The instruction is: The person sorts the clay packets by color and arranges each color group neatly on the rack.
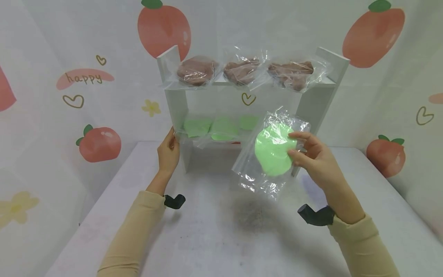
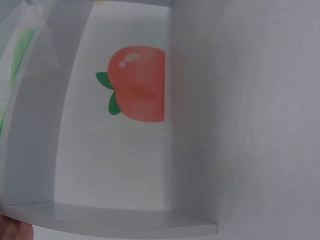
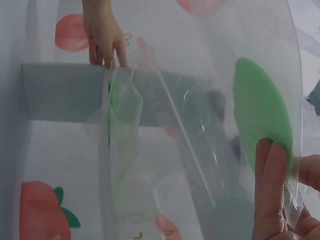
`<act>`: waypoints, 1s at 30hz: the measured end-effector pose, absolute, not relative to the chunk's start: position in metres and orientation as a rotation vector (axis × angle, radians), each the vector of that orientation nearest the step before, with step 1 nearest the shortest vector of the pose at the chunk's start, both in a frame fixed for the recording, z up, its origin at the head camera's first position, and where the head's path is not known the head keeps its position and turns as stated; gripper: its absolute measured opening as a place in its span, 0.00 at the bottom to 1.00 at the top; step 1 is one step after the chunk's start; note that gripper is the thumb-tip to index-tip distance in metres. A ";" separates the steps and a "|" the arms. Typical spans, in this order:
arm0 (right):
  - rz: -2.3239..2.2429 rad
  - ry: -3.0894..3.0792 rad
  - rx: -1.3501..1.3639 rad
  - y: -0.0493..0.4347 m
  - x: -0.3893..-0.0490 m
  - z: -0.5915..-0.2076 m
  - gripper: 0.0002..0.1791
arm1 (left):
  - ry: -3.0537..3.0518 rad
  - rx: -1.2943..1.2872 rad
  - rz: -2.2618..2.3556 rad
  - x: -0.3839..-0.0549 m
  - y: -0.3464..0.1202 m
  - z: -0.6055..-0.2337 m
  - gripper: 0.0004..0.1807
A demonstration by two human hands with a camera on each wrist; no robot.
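Observation:
My right hand [image 1: 316,157] pinches the edge of a clear plastic bag [image 1: 247,163] between thumb and fingers. Inside the bag is a flat, rounded, light green piece [image 1: 275,148]; the right wrist view shows this green piece [image 3: 260,100] nearly edge-on. The bag is held tilted in front of a white two-level shelf [image 1: 174,104]. My left hand [image 1: 169,154] rests against the outside of the shelf's left side panel, its fingers [image 3: 102,47] extended. Several bagged green pieces [image 1: 223,129] lie on the shelf's lower board; the held bag hides the right part of that board.
Three clear bags with brown lumpy pieces [image 1: 197,71] lie along the upper board. The shelf stands on a white table [image 1: 214,234] before a fruit-printed backdrop [image 1: 114,50]. Below the lower board is an open space with a printed red fruit [image 2: 137,85] behind.

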State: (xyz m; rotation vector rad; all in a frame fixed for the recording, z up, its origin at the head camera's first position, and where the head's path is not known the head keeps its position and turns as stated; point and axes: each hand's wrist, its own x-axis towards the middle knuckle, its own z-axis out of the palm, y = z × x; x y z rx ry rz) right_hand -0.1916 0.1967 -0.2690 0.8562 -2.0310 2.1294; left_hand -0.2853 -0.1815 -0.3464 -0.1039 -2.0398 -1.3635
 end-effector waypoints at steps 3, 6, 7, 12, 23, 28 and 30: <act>2.172 -1.978 0.853 0.203 -0.195 -0.267 0.23 | -2.027 -0.109 -1.350 -0.286 -0.181 -0.347 0.22; 2.201 -1.931 0.820 0.207 -0.198 -0.266 0.22 | -2.020 -0.112 -1.342 -0.286 -0.181 -0.347 0.21; 2.213 -1.912 0.802 0.207 -0.199 -0.266 0.21 | -2.019 -0.113 -1.341 -0.286 -0.182 -0.347 0.22; 2.260 -1.830 0.707 0.211 -0.202 -0.263 0.19 | -2.023 -0.111 -1.348 -0.286 -0.182 -0.346 0.22; 2.292 -1.786 0.538 0.220 -0.213 -0.258 0.15 | -2.037 -0.118 -1.369 -0.287 -0.181 -0.345 0.22; 2.313 -1.792 0.451 0.222 -0.223 -0.258 0.14 | -2.038 -0.104 -1.369 -0.286 -0.181 -0.346 0.22; 2.326 -1.795 0.430 0.222 -0.228 -0.258 0.14 | -2.036 -0.102 -1.363 -0.286 -0.181 -0.346 0.22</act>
